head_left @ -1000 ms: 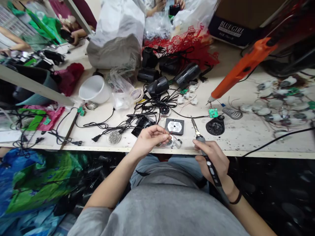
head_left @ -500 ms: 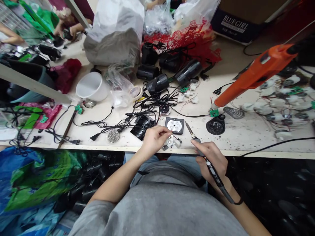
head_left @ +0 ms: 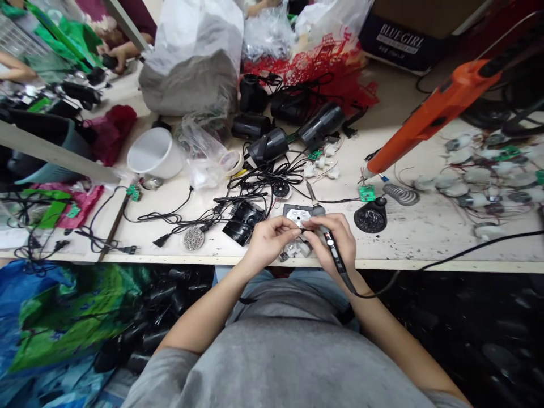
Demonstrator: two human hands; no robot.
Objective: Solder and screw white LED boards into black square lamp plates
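My right hand (head_left: pixel 336 245) is closed around a soldering iron (head_left: pixel 335 255), whose metal tip points up and away over the bench. Its thumb and forefinger reach in toward my left hand (head_left: pixel 272 241). The fingertips of my left hand are pinched on something small that I cannot make out, and both hands nearly meet there. Just beyond them lies a square black fixture (head_left: pixel 292 214) with a pale top, partly covered by my fingers. Small white and metal parts (head_left: pixel 293 249) rest beneath the hands near the bench edge. Left of them sits a black housing (head_left: pixel 243 222).
An orange electric screwdriver (head_left: pixel 429 122) slants above a green circuit board (head_left: pixel 367 193). Beside it are a coiled iron holder (head_left: pixel 402 194) and many white motors (head_left: pixel 459 175). Black cords and hair-dryer-like bodies (head_left: pixel 267 146) lie behind. A white bowl (head_left: pixel 153 153) stands left. A co-worker's hand (head_left: pixel 123 55) shows far left.
My right hand has moved left with the soldering iron, its tip now pointing beyond the fixture, and its fingers have come up to my left hand. The left hand has barely shifted.
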